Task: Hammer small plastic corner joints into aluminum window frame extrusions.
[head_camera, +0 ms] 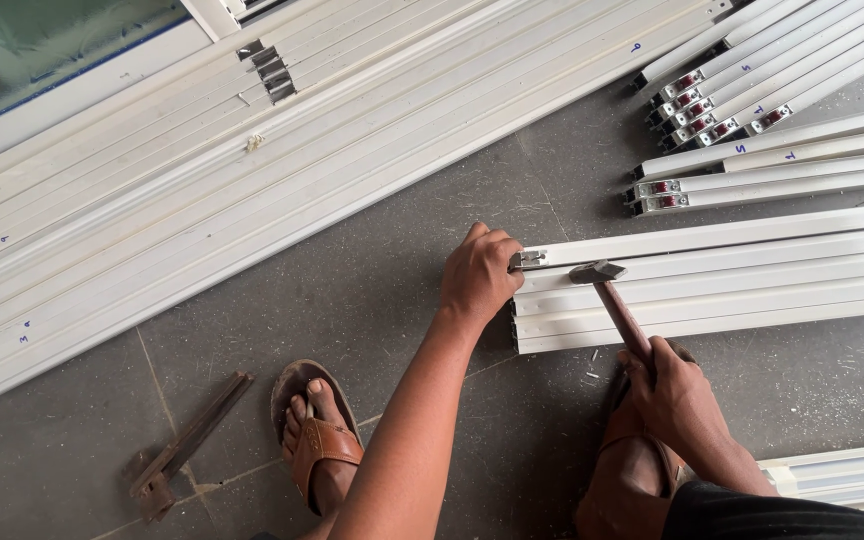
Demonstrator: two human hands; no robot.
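Left hand (479, 275): fingers curled over the end of the top white plastic frame profile (712, 240), pinching a small metal fitting (528, 259) there.
Right hand (677, 385): fingers wrapped tight round a wooden-handled steel hammer (614, 300).
Hammer head: resting on the stacked profiles on the grey floor (402, 300), just beside the fitting.
Left foot: brown sandal (317, 430).

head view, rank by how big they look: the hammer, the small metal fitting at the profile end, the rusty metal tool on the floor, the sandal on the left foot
1. Rusty metal tool, longest.
2. Hammer and sandal: look alike in size, and the hammer's grip is hidden in the right hand, so unranked.
3. Metal fitting, pinched by the left hand, smallest.
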